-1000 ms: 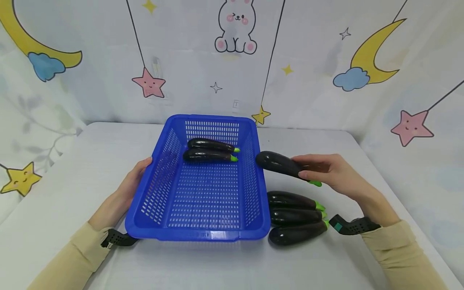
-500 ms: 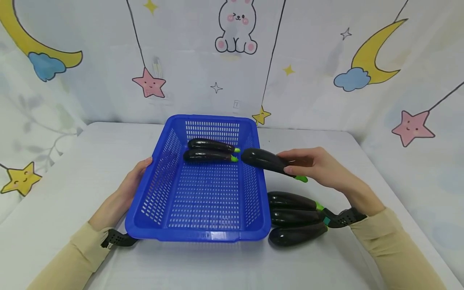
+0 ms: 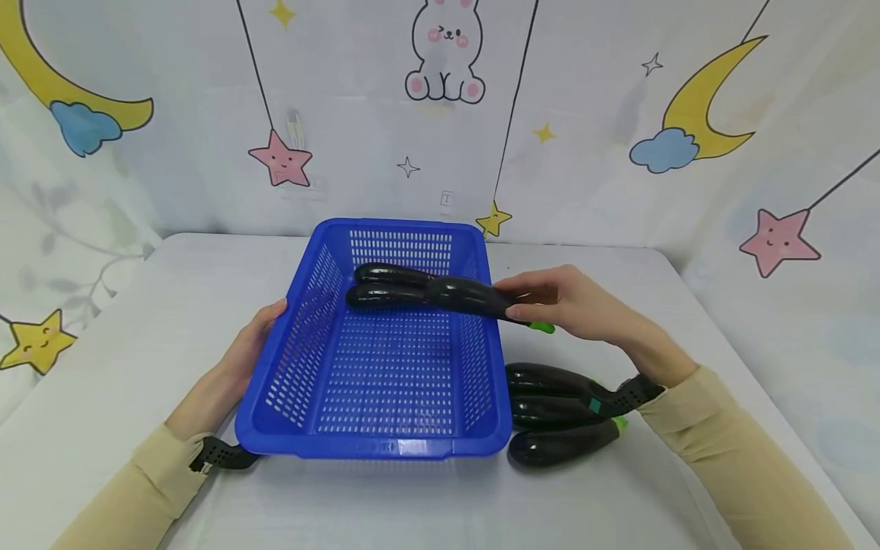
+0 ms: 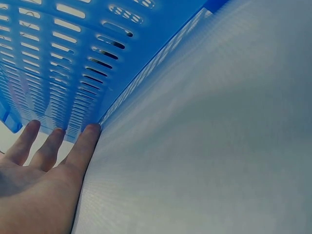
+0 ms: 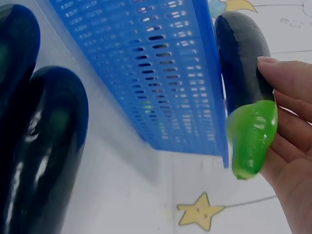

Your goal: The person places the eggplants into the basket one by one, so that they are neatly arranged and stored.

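Observation:
My right hand [image 3: 560, 302] pinches an eggplant [image 3: 467, 296] near its green stem, thumb on one side and fingers on the other. The eggplant reaches over the right rim of a blue plastic basket [image 3: 374, 445], its rounded end overlapping two eggplants [image 3: 385, 296] lying inside at the back. In the right wrist view its green cap [image 5: 253, 126] hangs just outside the rim. My left hand [image 3: 237, 359] rests against the basket's left side. The left wrist view has its fingers [image 4: 83, 146] straight against the slotted wall [image 4: 63, 63].
Three more eggplants [image 3: 560, 444] lie side by side on the white tabletop [image 3: 584, 504], right beside the basket. Two of them pass partly under the right wrist's black strap [image 3: 626, 397]. Behind the table hangs a white curtain [image 3: 357, 114] with cartoon prints.
My right hand has moved left with the eggplant, from beside the basket's right rim to over its inside. The left hand and the basket have stayed put.

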Demonstrator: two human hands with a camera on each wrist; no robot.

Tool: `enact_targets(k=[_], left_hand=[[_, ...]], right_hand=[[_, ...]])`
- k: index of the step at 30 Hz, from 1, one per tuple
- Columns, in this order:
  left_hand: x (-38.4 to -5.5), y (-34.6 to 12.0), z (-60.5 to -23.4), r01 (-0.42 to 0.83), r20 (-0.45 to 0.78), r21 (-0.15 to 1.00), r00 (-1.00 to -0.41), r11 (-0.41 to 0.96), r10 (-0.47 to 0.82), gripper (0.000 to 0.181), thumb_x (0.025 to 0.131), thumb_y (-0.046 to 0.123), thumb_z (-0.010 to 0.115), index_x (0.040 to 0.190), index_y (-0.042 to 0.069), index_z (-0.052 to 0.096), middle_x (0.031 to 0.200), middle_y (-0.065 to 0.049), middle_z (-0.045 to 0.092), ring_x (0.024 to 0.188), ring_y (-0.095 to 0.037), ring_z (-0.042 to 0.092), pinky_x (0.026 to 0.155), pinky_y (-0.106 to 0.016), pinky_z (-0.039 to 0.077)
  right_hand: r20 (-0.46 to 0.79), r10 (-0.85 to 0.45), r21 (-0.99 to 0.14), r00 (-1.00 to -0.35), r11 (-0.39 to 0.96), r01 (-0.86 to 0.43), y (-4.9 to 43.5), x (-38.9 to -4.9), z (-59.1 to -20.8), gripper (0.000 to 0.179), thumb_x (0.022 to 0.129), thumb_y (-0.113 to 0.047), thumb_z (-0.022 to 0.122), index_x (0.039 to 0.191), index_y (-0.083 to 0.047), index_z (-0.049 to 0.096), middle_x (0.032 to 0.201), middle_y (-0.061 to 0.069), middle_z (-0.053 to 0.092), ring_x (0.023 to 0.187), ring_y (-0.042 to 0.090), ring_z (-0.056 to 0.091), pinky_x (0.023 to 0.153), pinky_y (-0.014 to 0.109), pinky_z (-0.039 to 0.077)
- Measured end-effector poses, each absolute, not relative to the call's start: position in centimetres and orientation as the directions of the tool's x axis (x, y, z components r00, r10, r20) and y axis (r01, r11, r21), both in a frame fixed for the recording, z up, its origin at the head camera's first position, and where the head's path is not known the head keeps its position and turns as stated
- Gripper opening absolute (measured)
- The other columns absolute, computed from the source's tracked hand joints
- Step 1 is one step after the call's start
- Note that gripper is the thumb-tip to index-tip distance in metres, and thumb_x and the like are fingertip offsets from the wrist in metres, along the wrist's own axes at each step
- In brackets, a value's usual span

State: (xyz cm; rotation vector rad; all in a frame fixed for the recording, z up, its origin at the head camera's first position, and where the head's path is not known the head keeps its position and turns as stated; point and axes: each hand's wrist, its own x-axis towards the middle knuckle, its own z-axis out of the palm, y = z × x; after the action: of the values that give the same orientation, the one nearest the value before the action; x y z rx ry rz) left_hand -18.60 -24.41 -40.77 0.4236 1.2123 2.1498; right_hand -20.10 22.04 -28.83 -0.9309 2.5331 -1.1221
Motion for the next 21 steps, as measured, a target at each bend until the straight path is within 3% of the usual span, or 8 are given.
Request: enact_targets(k=[21], left_hand=[[-18.8,-24.5,-41.0,-0.343,-0.051,0.874,-0.77,-0.345,0.636,0.045,0.104,0.05,0.035,0.137,0.022,0.049,0.115,0.0,0.066,0.098,-0.012,0.065,0.08,-0.028,0.054]], right_hand=[[0.055,-0.65,-0.739,-0.758,0.484,-0.468,19.8,-20.7,-28.5,0.035,0.095,-0.016,0.071,0.129,-0.01,0.067,0.124,0.006,0.069,0.105,0.019,0.068,0.086,0.027,0.056]])
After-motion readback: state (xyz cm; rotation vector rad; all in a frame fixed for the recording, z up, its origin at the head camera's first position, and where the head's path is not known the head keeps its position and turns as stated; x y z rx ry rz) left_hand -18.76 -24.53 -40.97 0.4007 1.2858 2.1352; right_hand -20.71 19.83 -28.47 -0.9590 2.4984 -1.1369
